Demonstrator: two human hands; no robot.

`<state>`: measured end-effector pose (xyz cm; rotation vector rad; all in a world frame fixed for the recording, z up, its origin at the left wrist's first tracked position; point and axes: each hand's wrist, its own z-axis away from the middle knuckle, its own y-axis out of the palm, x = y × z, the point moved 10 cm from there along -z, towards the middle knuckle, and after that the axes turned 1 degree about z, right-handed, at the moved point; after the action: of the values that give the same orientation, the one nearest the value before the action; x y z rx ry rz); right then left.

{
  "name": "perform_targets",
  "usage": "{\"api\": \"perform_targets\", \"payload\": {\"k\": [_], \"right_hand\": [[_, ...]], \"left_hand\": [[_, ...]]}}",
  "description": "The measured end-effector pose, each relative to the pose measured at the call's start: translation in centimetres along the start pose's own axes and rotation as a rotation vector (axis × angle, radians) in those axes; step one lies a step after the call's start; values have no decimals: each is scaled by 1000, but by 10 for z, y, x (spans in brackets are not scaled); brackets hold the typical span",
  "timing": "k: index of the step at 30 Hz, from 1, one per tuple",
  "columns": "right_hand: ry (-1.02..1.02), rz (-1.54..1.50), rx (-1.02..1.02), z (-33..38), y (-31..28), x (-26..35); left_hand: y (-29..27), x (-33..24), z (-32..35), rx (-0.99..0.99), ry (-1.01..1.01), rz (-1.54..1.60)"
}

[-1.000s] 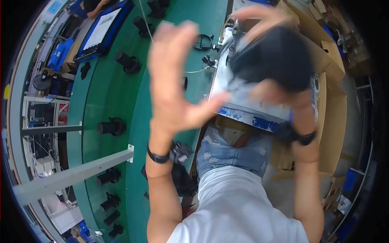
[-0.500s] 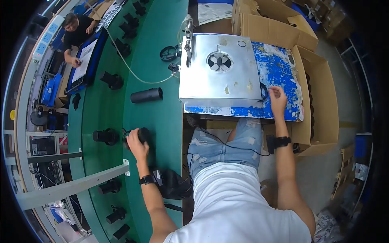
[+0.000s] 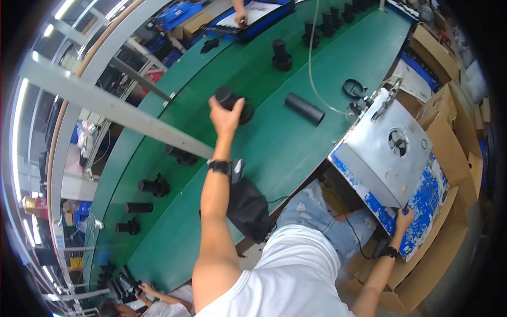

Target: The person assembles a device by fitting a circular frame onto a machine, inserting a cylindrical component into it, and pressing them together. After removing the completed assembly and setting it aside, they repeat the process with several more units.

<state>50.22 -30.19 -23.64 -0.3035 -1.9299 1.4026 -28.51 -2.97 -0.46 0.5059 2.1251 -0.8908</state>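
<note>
My left hand point(image 3: 226, 119) is closed round a black cylindrical plastic part point(image 3: 226, 96) with a wider round base, over the dark green strip. My right hand point(image 3: 404, 219) is at the near edge of a silver metal box point(image 3: 369, 166). Its fingers are bent together around something small and dark there, mostly hidden. The box has a round opening with a star-shaped black piece point(image 3: 397, 142) inside, and sits on a worn blue and white board point(image 3: 422, 216). A loose black tube point(image 3: 304, 108) lies on the green table point(image 3: 274, 150) between my hands.
Several black parts like this one point(image 3: 282, 55) stand along the strip. A black ring-shaped piece point(image 3: 353, 89) lies beside the box. A pale hose point(image 3: 312, 68) crosses the table. A grey metal bar point(image 3: 132, 113) passes near my left forearm. Cardboard boxes point(image 3: 446, 253) stand at right. Other people's hands point(image 3: 241, 18) show at the far side and lower left.
The view has swung round. My left hand has carried the black part from the near table to over the strip. My right hand's fingers have closed in at the box's edge.
</note>
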Motion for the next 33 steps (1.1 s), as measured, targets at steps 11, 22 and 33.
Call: {"api": "perform_targets", "payload": {"k": [11, 22, 33], "right_hand": [[282, 16, -40, 34, -34, 49], [629, -1001, 106, 61, -15, -18], [58, -1166, -161, 79, -157, 180]], "left_hand": [[-44, 180, -2, -363, -264, -117], [-60, 204, -29, -359, -317, -233], [61, -122, 139, 630, 84, 611]]}}
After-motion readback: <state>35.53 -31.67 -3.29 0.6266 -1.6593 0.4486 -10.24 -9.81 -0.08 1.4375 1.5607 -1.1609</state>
